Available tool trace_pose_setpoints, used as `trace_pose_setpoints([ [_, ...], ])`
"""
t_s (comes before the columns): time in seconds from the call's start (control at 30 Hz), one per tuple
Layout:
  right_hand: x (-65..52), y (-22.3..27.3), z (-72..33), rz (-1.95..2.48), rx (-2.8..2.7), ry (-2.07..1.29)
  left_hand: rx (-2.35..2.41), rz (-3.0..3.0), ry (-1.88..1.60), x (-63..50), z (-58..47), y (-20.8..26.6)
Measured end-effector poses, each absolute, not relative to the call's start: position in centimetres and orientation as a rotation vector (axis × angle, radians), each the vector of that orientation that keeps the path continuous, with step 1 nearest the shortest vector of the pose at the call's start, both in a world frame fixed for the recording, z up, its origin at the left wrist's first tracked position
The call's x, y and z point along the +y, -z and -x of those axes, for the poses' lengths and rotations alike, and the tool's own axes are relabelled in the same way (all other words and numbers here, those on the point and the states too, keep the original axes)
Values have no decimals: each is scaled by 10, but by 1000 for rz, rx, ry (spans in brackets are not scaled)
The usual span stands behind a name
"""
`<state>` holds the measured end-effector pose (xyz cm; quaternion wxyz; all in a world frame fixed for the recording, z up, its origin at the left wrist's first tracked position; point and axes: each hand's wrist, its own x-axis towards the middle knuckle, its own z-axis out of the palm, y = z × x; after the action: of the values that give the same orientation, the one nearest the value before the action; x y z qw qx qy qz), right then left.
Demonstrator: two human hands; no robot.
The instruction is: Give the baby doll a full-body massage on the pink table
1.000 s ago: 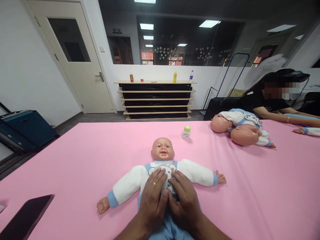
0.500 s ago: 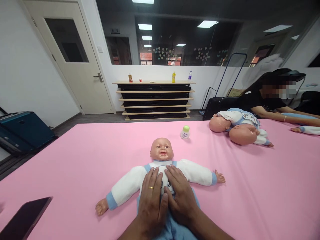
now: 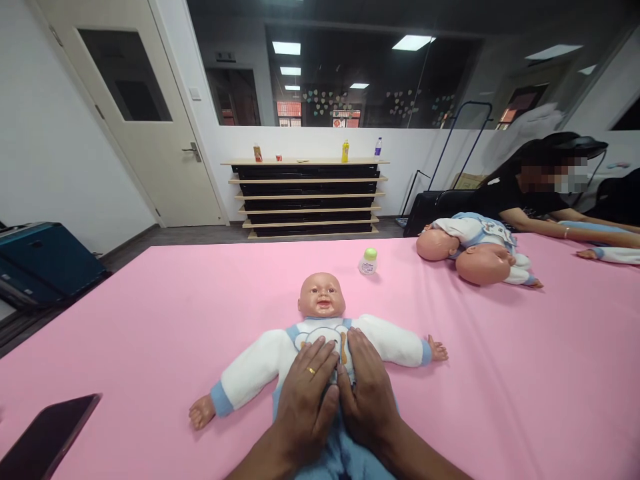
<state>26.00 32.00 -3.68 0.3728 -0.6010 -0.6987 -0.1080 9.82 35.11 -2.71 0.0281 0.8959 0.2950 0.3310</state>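
Note:
A baby doll in a white and light-blue outfit lies on its back on the pink table cover, head away from me and arms spread wide. Flat on its chest and belly rests my left hand, a gold ring on one finger, fingers stretched out. My right hand lies beside it, also flat with straight fingers, on the other side of the doll's front. Between and above the hands, part of a bear-like print shows on the outfit. My hands and forearms hide much of the lower torso.
A small bottle with a green cap stands beyond the doll's head. At lower left lies a dark phone. More dolls lie at the back right, near another person. A shelf unit stands against the wall.
My left hand has slid slightly down and turned inward, and my right hand has shifted a little to the right. More of the chest print is uncovered. The view has moved slightly.

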Motion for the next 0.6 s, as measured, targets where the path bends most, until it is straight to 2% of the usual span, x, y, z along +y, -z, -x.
trace_pose_setpoints([
  [0.27, 312, 11, -261, 1025, -2036, 147, 1321, -2497, -1094, 353, -103, 47],
  [0.6, 327, 19, -262, 1551, -2071, 36, 1317, -2474, -1215, 345, -106, 40],
])
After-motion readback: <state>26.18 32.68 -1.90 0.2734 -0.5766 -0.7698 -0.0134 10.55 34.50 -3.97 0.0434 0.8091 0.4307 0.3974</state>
